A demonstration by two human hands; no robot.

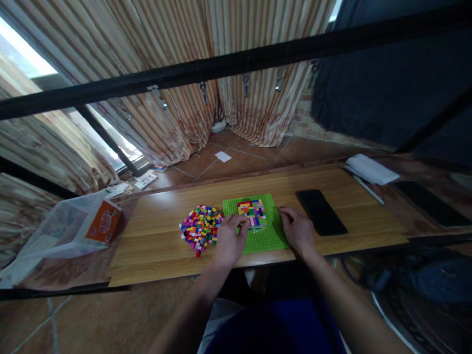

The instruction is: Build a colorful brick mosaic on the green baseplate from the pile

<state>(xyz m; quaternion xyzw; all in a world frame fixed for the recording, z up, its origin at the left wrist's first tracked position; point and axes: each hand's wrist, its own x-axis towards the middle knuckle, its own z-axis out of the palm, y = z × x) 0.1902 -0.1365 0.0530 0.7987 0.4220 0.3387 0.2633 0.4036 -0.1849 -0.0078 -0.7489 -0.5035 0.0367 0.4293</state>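
Head view: green board (pixel 273 233) w/ brick patch (pixel 254 211), on wood surface (pixel 155 231).
Loose brick pile (pixel 201 228) just L of board. L hand (pixel 231 237) at patch's lower L, thumb & fingers pinched, can't tell if a brick's in grip; R hand (pixel 298 228) at board's R edge, fingers curled, hold unclear. Bricks prob. light, stiff, fiddly: pinch by sides; board prob. light, take by edges. Orange label (pixel 104 221) on clear tub (pixel 68 233): pale writing, illegible.
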